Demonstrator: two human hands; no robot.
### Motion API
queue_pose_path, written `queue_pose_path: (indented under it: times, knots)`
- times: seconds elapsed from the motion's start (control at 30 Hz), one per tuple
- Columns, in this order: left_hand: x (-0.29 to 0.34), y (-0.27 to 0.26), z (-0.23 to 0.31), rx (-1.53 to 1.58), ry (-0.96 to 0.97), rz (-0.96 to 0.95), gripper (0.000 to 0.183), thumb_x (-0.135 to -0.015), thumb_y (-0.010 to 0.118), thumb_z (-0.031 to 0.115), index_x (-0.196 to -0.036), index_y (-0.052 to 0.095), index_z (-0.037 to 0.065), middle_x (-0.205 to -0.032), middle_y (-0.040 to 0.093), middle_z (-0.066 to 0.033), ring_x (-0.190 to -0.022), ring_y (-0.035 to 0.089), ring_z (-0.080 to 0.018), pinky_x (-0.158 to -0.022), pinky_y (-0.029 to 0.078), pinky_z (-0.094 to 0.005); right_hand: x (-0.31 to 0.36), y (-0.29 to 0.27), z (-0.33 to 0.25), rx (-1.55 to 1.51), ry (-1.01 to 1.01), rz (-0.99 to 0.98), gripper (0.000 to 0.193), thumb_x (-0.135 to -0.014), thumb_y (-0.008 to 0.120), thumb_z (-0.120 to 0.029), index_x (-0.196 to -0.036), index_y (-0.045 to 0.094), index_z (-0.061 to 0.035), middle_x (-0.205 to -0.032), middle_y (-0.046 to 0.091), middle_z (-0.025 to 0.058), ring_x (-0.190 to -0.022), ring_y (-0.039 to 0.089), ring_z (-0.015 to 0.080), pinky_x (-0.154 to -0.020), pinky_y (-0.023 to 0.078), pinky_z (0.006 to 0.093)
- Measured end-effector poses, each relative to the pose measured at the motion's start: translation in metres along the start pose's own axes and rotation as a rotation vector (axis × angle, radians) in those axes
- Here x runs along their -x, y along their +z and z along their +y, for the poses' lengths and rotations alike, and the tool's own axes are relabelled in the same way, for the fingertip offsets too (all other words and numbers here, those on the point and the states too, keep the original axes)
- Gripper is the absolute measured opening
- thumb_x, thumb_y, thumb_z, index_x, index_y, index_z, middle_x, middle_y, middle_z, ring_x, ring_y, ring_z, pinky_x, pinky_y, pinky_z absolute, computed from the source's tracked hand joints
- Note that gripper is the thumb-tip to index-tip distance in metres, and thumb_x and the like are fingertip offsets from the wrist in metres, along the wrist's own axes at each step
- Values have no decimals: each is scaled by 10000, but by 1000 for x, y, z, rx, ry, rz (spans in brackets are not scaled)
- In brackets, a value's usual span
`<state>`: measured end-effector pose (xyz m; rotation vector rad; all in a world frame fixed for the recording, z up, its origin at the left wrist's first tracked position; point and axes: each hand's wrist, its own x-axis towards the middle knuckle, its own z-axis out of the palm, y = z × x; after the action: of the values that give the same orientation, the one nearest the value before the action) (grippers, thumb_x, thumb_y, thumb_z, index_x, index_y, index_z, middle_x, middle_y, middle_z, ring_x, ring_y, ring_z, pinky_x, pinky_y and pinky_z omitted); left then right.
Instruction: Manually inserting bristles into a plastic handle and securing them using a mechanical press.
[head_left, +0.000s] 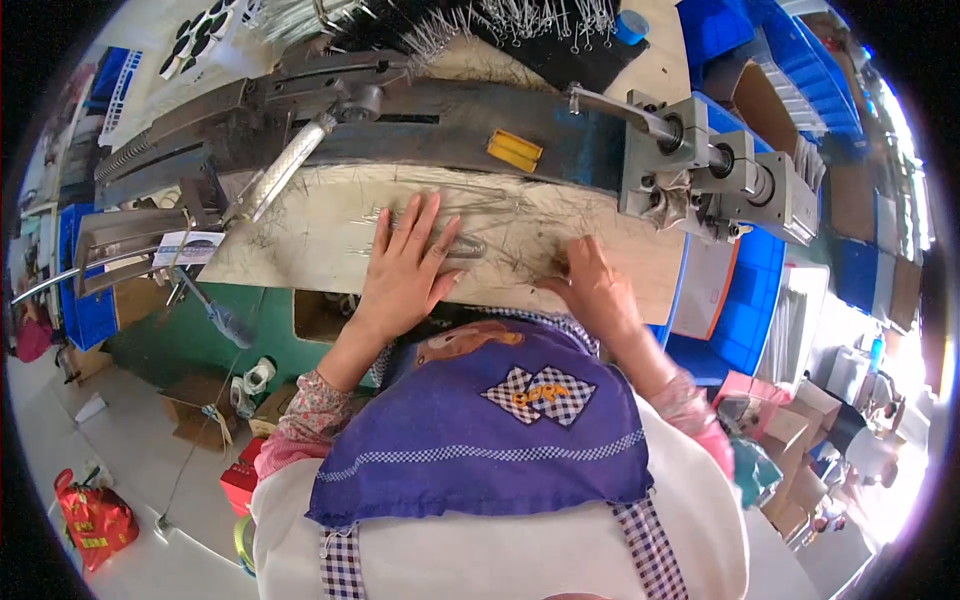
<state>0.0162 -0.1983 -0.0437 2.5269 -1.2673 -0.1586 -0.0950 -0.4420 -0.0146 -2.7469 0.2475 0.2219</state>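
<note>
My left hand (405,265) lies spread and flat on the pale wooden board (310,225), its fingers over a few thin metal wires. Beside its fingertips rests a small bundle of bent wire pieces (466,247). At the board's right part, my right hand (598,290) is curled down with thumb and fingers drawn together; what they hold, if anything, is hidden. Just left of it lie tangled thin wires (520,225), loose on the wood.
Behind the board runs a dark metal bench machine (465,140) with a lever handle (290,165) at left and a clamp-like head (715,170) at right. A yellow block (514,151) sits on it. Farther back are many looped wire pieces (540,20). Blue bins (745,300) stand right.
</note>
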Motion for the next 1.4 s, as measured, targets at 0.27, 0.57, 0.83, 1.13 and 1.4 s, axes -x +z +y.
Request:
queue_pose_path:
  times: [0.27, 0.57, 0.83, 1.13, 1.4]
  knots:
    - [-11, -66, 38, 316, 209, 334, 449, -774, 681, 69, -1207, 573, 22, -1237, 562, -134, -1146, 534, -352, -992, 420, -485, 5, -34, 22, -206, -18, 10, 238, -750, 650, -50, -948, 518, -39, -813, 606, 134, -785, 610, 345, -644, 480, 429]
    - [-84, -123, 50, 992, -398, -686, 251, -929, 468, 183, -1107, 574, 44, -811, 638, -134, -800, 614, -329, -710, 476, -402, -47, -120, -22, -213, -744, 366, 144, -704, 598, -70, -828, 526, -62, -791, 533, 87, -717, 588, 272, -605, 507, 367]
    - [-131, -113, 32, 135, -68, 53, 127, -872, 470, 97, -879, 569, 17, -823, 600, -165, -822, 581, -365, -706, 457, -443, -60, -154, -8, -540, -379, 663, 171, -765, 661, 56, -919, 629, -13, -803, 608, 102, -703, 618, 235, -630, 492, 321]
    - [-135, -168, 4, -260, 223, 285, 41, -746, 640, 105, -752, 652, 67, -745, 561, -49, -807, 563, -234, -704, 478, -383, -147, -121, -35, -190, -809, 542, 161, -694, 663, -7, -846, 627, -45, -768, 600, 127, -703, 605, 311, -624, 499, 371]
    - [-114, -159, -6, -403, 294, 755, 81, -740, 639, 71, -820, 645, 79, -784, 584, -11, -814, 553, -219, -740, 442, -328, -164, -119, -64, -505, -721, 357, 185, -787, 676, -51, -961, 640, -2, -895, 664, 145, -802, 645, 307, -705, 518, 338]
